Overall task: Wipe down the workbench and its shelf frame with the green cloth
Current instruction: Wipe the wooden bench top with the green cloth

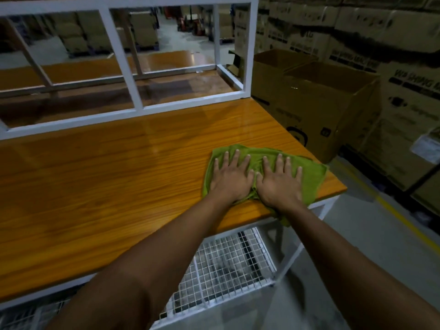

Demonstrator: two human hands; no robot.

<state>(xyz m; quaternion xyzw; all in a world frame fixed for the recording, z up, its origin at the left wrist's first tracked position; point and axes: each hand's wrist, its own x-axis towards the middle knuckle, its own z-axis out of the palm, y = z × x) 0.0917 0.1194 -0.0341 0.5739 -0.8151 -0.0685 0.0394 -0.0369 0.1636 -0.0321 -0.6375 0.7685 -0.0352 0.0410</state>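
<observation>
The bench (95,186) has a glossy orange wood-grain top, and the room around it is a dim warehouse with a grey floor. Both hands lie side by side near the top's right front corner. The left hand (232,178) and the right hand (281,184) are spread flat, fingers straight, pressing down on the cloth (312,177). The cloth is rumpled under them. It reaches a little past the fingertips and out to the right of the right hand, and one end droops over the front edge below the right wrist.

Well beyond the fingertips and off to the left stands the white frame (123,60), resting on the back of the top. Past the right hand, just off the bench's end, sit two open boxes (321,110). Behind them is a wall of stacked cartons (381,32) whose print is too dark and blurred to read surely. Beneath the forearms a wire mesh shelf (226,270) hangs under the top. A yellow line (404,225) runs along the floor to the right.
</observation>
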